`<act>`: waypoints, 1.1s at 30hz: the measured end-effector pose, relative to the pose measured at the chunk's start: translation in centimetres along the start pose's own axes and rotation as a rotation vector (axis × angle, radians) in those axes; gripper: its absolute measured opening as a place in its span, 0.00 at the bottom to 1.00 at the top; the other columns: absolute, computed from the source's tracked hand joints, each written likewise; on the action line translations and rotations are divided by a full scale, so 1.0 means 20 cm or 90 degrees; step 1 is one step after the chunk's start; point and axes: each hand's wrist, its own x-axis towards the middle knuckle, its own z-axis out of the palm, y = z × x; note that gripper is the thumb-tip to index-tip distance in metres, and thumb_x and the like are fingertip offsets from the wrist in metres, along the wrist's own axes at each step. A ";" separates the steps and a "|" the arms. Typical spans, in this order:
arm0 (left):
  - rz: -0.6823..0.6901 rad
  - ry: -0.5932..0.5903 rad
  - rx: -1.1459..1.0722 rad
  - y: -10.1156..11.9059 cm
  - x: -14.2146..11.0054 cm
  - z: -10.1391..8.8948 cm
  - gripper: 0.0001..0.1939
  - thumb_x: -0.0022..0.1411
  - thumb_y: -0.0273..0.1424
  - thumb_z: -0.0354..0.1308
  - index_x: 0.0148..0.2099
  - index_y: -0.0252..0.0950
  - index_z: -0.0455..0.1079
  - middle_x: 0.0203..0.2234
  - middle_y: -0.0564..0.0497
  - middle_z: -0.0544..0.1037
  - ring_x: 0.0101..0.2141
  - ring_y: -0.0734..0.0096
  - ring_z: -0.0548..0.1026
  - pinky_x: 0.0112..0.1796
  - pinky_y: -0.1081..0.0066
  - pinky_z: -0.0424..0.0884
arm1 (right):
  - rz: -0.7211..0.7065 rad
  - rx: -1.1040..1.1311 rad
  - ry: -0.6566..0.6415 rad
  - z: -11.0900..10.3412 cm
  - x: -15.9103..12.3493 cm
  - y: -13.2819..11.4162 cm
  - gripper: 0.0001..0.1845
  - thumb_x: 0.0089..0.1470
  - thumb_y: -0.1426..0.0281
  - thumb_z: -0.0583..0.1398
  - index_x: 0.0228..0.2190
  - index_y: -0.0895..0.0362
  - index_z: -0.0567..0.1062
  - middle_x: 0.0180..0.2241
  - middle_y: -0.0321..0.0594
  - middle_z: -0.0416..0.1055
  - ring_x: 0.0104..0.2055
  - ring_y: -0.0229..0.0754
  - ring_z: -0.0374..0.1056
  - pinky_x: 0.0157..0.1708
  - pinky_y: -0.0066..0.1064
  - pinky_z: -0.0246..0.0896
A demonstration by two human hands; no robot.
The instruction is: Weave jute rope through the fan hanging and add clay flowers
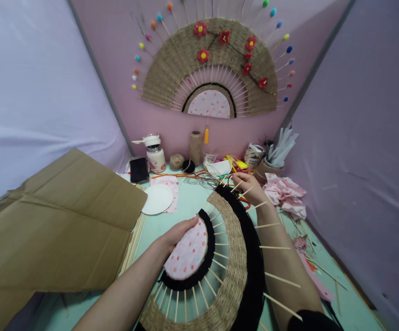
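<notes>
A half-round woven fan lies on the mint-green table, made of wooden skewers, jute cord and black yarn around a pink spotted fabric centre. My left hand grips the straight edge of that centre, with the fingers curled under it. My right hand is at the fan's far end with its fingers closed near the skewer tips and the black yarn band. What those fingers pinch is too small to make out.
A flattened cardboard box covers the left side. A white paper plate, a phone, a jar, twine spools and cups of sticks stand at the back. A finished fan hangs on the wall. Pink fabric lies at right.
</notes>
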 end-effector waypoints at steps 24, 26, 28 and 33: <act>0.006 0.005 0.031 -0.02 0.03 -0.03 0.18 0.58 0.42 0.58 0.33 0.29 0.73 0.24 0.46 0.80 0.23 0.69 0.76 0.32 0.71 0.70 | 0.101 0.043 -0.043 0.07 0.02 0.06 0.20 0.44 0.53 0.62 0.23 0.59 0.74 0.13 0.28 0.54 0.15 0.29 0.46 0.14 0.24 0.37; 0.008 -0.003 0.033 -0.03 0.03 -0.03 0.18 0.56 0.42 0.60 0.34 0.28 0.73 0.25 0.45 0.80 0.23 0.68 0.76 0.32 0.71 0.70 | 0.106 0.044 -0.049 0.08 0.02 0.06 0.20 0.43 0.53 0.63 0.23 0.59 0.73 0.13 0.28 0.55 0.15 0.29 0.47 0.15 0.24 0.38; 0.010 -0.016 0.034 -0.04 0.04 -0.02 0.19 0.55 0.42 0.61 0.34 0.28 0.73 0.26 0.44 0.80 0.24 0.68 0.77 0.33 0.71 0.70 | 0.110 0.046 -0.055 0.09 0.02 0.07 0.20 0.42 0.53 0.64 0.23 0.59 0.73 0.14 0.28 0.56 0.16 0.29 0.48 0.15 0.25 0.38; -0.047 -0.030 0.076 -0.06 0.05 -0.01 0.19 0.53 0.44 0.62 0.31 0.29 0.72 0.23 0.46 0.79 0.22 0.69 0.76 0.28 0.71 0.70 | 0.118 0.063 -0.049 0.06 0.03 0.10 0.20 0.41 0.53 0.64 0.25 0.59 0.72 0.14 0.27 0.54 0.15 0.29 0.47 0.16 0.25 0.38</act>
